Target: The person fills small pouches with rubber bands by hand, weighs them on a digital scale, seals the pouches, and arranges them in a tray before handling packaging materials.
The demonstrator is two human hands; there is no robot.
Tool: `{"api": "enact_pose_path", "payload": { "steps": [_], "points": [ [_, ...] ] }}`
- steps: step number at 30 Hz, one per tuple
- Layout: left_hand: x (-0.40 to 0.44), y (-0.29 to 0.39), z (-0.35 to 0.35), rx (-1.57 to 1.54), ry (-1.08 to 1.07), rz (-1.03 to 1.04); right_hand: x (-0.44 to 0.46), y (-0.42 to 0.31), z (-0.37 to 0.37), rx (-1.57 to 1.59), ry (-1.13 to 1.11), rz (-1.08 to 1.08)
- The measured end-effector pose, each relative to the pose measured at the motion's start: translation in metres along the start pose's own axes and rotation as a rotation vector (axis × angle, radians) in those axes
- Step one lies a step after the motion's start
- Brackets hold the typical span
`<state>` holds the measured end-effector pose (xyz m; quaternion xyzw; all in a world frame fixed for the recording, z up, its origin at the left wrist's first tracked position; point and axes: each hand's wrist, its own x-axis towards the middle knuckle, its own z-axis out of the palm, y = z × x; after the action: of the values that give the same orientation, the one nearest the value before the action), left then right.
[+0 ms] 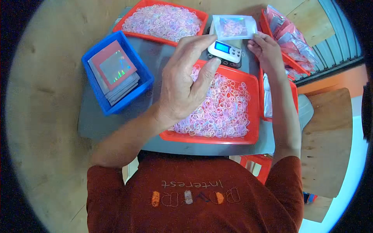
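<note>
A clear packet with pink and pastel rings inside is over the top of a white digital scale with a lit blue display. My right hand pinches the packet's lower right edge between thumb and fingers. Just left of the scale, my left hand hovers over a red tray full of small pastel rings. Its thumb and index finger are spread apart with nothing between them. The index fingertip is close to the packet's left corner; whether it touches cannot be seen.
At the left, a blue basket holds a stack of flat packets with pink cards. Another red tray of rings stands at the back. On the right, a red basket is filled with packets, and another red container is partly behind my right forearm.
</note>
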<state>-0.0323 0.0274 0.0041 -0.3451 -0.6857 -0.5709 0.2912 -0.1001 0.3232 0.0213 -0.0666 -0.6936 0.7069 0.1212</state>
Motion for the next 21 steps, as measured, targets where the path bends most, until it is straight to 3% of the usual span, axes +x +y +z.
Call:
{"api": "enact_pose_path", "payload": {
  "steps": [5, 15, 21],
  "points": [
    [0.002, 0.001, 0.000, -0.017, 0.021, 0.024, 0.020, 0.031, -0.008, -0.018, -0.031, 0.117],
    [0.003, -0.002, -0.003, -0.004, 0.045, 0.011, 0.001, 0.017, 0.015, -0.404, 0.113, 0.187],
    [0.002, -0.002, -0.002, 0.013, 0.037, -0.019, 0.015, 0.026, 0.002, -0.390, 0.018, 0.195]
  ]
}}
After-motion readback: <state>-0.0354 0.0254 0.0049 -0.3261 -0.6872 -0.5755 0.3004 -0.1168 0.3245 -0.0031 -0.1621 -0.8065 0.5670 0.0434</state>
